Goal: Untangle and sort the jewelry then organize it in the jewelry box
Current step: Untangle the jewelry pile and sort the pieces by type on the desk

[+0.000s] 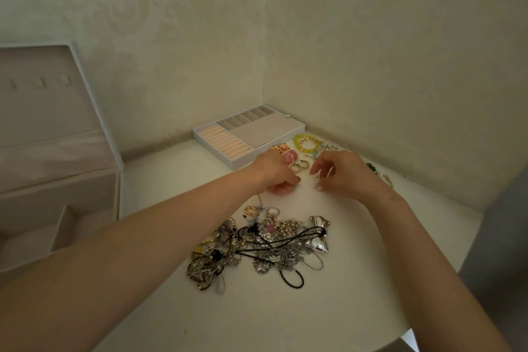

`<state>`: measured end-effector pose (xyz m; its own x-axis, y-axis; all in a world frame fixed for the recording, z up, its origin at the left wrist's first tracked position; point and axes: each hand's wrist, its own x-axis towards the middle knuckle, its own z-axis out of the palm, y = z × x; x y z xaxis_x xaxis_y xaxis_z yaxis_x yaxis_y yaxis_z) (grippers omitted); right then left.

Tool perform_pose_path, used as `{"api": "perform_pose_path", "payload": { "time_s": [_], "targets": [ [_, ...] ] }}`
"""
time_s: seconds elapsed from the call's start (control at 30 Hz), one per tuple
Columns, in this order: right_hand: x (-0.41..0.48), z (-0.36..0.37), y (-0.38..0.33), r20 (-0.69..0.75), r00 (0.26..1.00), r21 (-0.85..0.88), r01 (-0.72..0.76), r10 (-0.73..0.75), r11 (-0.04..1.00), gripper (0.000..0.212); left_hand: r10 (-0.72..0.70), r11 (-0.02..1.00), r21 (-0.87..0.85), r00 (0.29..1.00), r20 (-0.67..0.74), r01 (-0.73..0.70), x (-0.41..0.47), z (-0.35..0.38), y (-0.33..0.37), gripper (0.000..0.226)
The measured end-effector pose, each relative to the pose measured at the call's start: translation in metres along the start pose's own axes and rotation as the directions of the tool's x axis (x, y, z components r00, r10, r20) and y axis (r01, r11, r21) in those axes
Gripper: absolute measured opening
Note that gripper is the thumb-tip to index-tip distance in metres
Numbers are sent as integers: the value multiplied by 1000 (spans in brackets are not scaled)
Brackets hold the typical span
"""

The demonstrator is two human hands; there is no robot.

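Jewelry tangled heap: silver chains, black cord, pearls, bow pendant.

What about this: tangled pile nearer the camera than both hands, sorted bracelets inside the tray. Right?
No. The head view shows the bracelets on the table beside the tray, not inside it. The tangled pile is nearer the camera than left hand and right hand.

The large white open jewellery box is cut off by the left edge. Whether the left hand and right hand pinch anything is too small to tell. The right hand hides most of a dark green bead strand; a blurred grey shape runs off the right edge.
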<state>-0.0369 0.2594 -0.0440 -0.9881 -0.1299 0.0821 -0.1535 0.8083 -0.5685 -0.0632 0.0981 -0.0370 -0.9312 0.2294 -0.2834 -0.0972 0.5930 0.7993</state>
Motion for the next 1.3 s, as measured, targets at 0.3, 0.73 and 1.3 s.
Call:
{"api": "perform_pose_path", "payload": {
  "time_s": [0.3,0.73,1.3],
  "targets": [
    [1,3,2,-36,999,23,-18,19,1000,25,102,994,55,994,-44,-99,-6,-2,-6,13],
    [9,11,11,-222,966,-152,-171,135,974,9,328,905,348,922,-204,-245,1,28,0,19],
    [5,9,3,-263,964,-169,-87,40,982,19,276,875,442,954,-120,-197,-20,-20,-2,10]
  ]
}}
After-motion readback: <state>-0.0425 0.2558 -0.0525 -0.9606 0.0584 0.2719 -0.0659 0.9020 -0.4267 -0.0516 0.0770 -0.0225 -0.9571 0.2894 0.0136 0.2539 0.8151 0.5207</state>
